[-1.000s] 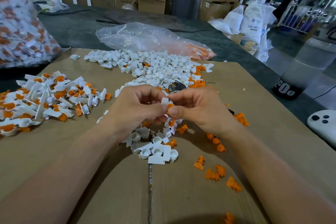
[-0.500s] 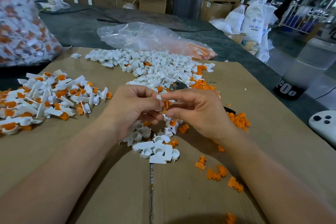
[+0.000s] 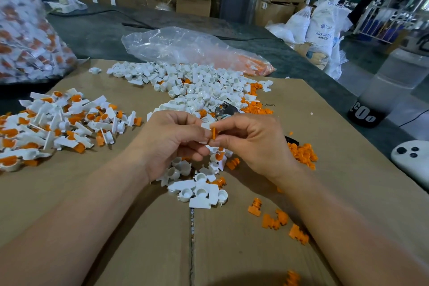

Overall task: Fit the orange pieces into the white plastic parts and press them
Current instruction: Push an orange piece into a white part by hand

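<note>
While raised just above the middle of the cardboard sheet [image 3: 144, 227], pinched from both sides: a ribbed orange piece [image 3: 213, 133] between thumb and forefinger of the right hand [image 3: 253, 144], touching a small white part [image 3: 205, 126] gripped in the curled fingers of the left hand [image 3: 171, 144]. Nearest on the sheet, right of its centre seam: loose orange pieces [image 3: 276, 220], matte, stubby, ridged. Just beyond, under the hands: a cluster of white parts [image 3: 199, 190], glossy, round cups with flat tabs. On the sheet's left side, a heap of assembled parts [image 3: 58, 123], white with orange filling the cups. On its right side, an orange mound [image 3: 301, 153]; off its right edge, a smooth white controller [image 3: 411, 160] with dark buttons. Across the sheet's far half, a broad spill of empty white parts [image 3: 197, 86]; small print beside it, unreadable. Past the far edge, a crinkled clear bag [image 3: 185, 49] holding orange. Farther right, a translucent bottle [image 3: 390, 81] with a dark band reading "00", and a white sack [image 3: 322, 28] printed "ABS RES…".
</note>
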